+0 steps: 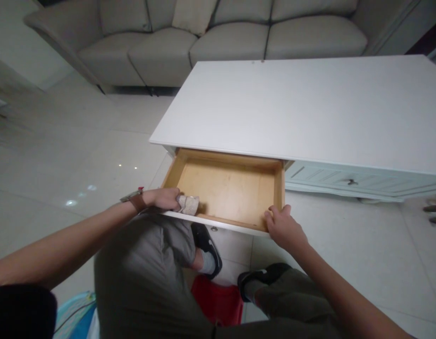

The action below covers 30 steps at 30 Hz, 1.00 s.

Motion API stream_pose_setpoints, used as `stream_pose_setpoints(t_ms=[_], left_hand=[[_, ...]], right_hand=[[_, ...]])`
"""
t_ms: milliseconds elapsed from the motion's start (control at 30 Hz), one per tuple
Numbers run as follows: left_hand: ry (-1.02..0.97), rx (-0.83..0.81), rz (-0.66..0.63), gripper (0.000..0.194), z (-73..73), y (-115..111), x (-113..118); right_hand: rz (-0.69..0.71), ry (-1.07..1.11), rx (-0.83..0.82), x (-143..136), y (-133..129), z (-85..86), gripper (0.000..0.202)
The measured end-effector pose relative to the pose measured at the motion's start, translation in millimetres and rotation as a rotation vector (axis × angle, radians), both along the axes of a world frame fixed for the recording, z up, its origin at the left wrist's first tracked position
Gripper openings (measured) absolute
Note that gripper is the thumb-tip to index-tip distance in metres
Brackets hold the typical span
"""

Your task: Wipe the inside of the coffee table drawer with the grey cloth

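A wooden drawer (232,188) is pulled out of a white coffee table (295,103), and its bare inside shows. My left hand (164,198) is closed round a crumpled beige cloth (188,205) at the drawer's front left corner. Part of the cloth hangs over the inner side of the front panel. My right hand (283,225) grips the front right corner of the drawer, its fingers hooked over the edge. A small knob (214,229) sits on the drawer's front, between my two hands.
Behind the table stands a grey sofa (228,42). A closed drawer (344,179) is on the right. Below me is a red plastic stool (218,301) between my legs, with a blue bag (78,313) at the lower left. Dark slippers (434,214) lie at the right edge.
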<state>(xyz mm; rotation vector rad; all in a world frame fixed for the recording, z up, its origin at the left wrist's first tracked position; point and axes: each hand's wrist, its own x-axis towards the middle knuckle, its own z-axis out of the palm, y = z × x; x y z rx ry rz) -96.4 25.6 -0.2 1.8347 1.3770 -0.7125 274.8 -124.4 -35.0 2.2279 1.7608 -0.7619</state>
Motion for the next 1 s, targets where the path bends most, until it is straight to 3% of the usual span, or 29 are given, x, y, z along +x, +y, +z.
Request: stream_pose_setpoints(t_ms=[100,200,500,600,767,900,1000], left_hand=[[-0.059,-0.079,-0.024,0.023,-5.7,-0.3,12.3],[-0.135,-0.104,-0.069,0.017,-11.1,-6.1,42.5],[-0.374,-0.068,-0.308,0.020,-24.1,-45.9,190.5],[-0.461,-0.058,-0.332,0.022,-33.8,-56.4,223.3],[-0.502,-0.104,-0.272,0.017,-43.2,-58.7,227.9],[-0.491,-0.154,-0.250,0.015,-37.6,-44.9,207.4],[-0.433,-0.127,-0.177,0.014,-28.9,-20.7,183.3]], right_hand=[[-0.027,-0.014,0.027,-1.0,-0.5,3.2,0.046],[-0.049,-0.013,0.046,-1.4,0.2,4.9,0.044],[-0.049,-0.023,0.044,-0.5,0.0,0.9,0.043],[-0.038,-0.010,0.028,2.4,0.0,-1.6,0.046],[-0.039,0.006,0.030,3.4,1.0,-0.9,0.043],[-0.049,0.010,0.032,1.3,1.6,0.3,0.039],[-0.056,0.011,0.050,0.6,1.6,0.2,0.044]])
